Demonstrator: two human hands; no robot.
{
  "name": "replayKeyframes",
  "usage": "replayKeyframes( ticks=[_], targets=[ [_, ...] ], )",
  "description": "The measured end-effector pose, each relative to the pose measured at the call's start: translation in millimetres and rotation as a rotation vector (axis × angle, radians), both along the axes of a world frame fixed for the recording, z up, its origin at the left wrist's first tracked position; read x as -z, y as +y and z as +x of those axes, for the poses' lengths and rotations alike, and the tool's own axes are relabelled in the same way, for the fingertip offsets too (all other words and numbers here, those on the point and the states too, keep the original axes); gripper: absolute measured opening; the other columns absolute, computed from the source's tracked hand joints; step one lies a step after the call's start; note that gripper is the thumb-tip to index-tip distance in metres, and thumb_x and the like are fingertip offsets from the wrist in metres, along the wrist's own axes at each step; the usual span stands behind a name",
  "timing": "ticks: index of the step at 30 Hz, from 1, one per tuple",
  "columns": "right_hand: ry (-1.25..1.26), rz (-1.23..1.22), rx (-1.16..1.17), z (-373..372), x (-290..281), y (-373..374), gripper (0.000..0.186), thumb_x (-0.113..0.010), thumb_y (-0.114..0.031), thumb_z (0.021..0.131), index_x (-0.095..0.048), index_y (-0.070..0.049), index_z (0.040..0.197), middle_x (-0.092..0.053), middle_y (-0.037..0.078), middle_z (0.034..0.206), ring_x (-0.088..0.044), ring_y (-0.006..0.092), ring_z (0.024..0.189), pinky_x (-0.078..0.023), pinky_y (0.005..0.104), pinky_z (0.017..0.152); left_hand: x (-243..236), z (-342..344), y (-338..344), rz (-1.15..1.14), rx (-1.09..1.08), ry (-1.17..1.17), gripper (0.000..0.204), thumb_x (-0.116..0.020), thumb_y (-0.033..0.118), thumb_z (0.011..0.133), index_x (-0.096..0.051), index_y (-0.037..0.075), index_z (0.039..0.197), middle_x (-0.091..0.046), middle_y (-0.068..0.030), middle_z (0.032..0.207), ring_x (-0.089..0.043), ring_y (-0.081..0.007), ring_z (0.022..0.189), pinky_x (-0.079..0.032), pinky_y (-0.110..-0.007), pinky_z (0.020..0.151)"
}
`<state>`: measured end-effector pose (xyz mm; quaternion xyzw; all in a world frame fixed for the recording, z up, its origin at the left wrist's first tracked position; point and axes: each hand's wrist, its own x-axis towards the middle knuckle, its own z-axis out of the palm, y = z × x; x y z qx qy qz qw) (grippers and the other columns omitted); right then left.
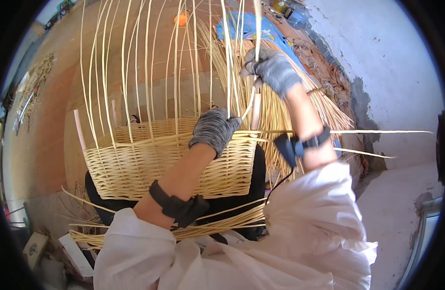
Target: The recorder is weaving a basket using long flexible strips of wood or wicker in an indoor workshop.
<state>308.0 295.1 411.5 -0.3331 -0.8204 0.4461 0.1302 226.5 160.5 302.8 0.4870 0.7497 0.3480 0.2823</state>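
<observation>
A pale wicker basket (169,166), rectangular and partly woven, rests in front of me with tall upright rods (147,72) rising from its walls. My left hand (215,129), in a grey glove, is closed at the top edge near the right corner, its fingers around a wicker rod. Higher up and to the right, my gloved right hand (272,71) grips a long wicker rod (258,29) beside the thick corner post (255,111). Below that hand the rod bends down toward my left fingers. The glove hides the exact point of contact at the rim.
A large bundle of loose rods (324,106) lies beyond the basket on the right, with a blue patterned cloth (266,29) over part of it. More rods (227,223) lie across my lap. Two rod ends (377,131) stick out rightward toward the white wall (386,63).
</observation>
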Motion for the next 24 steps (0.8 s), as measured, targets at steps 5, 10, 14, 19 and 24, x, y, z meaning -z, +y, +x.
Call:
replayKeyframes(
  ticks=[5, 10, 14, 19, 24],
  targets=[
    [0.220, -1.256, 0.308, 119, 78, 63, 0.023, -0.058, -0.002, 0.075, -0.052, 0.005, 0.096, -0.060, 0.014, 0.078, -0.059, 0.0254, 0.082, -0.052, 0.0349, 0.074, -25, -4, -16, -0.127, 0.044, -0.073, 0.026, -0.064, 0.024, 0.073, -0.061, 0.003, 0.088, -0.059, -0.0148, 0.085, -0.057, -0.0243, 0.077, -0.044, -0.034, 0.070],
    [0.445, -1.008, 0.506, 167, 95, 9, 0.023, -0.060, -0.003, 0.075, -0.054, 0.004, 0.096, -0.061, 0.013, 0.089, -0.060, 0.0247, 0.082, -0.053, 0.0340, 0.073, -36, 4, -46, 0.504, -0.001, 0.033, 0.024, -0.059, 0.020, 0.078, -0.055, 0.004, 0.097, -0.054, -0.0121, 0.101, -0.051, -0.0256, 0.095, -0.039, -0.034, 0.086],
    [0.376, -1.095, 0.410, 155, 98, 26, 0.015, -0.057, -0.003, 0.077, -0.056, 0.003, 0.092, -0.061, 0.012, 0.090, -0.059, 0.0249, 0.081, -0.052, 0.0329, 0.075, -29, 27, 6, 0.010, 0.164, 0.180, 0.032, -0.048, 0.031, 0.083, -0.053, 0.002, 0.096, -0.058, -0.0165, 0.078, -0.057, -0.0254, 0.072, -0.044, -0.035, 0.068],
    [0.313, -1.070, 0.474, 154, 83, 22, 0.016, -0.045, -0.013, 0.086, -0.053, 0.001, 0.085, -0.060, 0.016, 0.089, -0.060, 0.0273, 0.080, -0.052, 0.0361, 0.073, -32, 36, 30, -0.230, 0.196, 0.150, 0.033, -0.051, 0.031, 0.081, -0.059, -0.001, 0.081, -0.058, -0.0161, 0.068, -0.057, -0.0269, 0.065, -0.044, -0.035, 0.066],
    [0.285, -0.300, 0.186, 149, 31, -52, 0.032, -0.034, -0.028, 0.091, -0.050, 0.001, 0.092, -0.059, 0.017, 0.089, -0.061, 0.0223, 0.075, -0.053, 0.0297, 0.059, -30, 28, 23, -0.091, 0.156, 0.142, 0.035, -0.053, 0.033, 0.080, -0.060, -0.001, 0.082, -0.057, -0.0175, 0.067, -0.057, -0.0269, 0.065, -0.044, -0.036, 0.067]
  ],
)
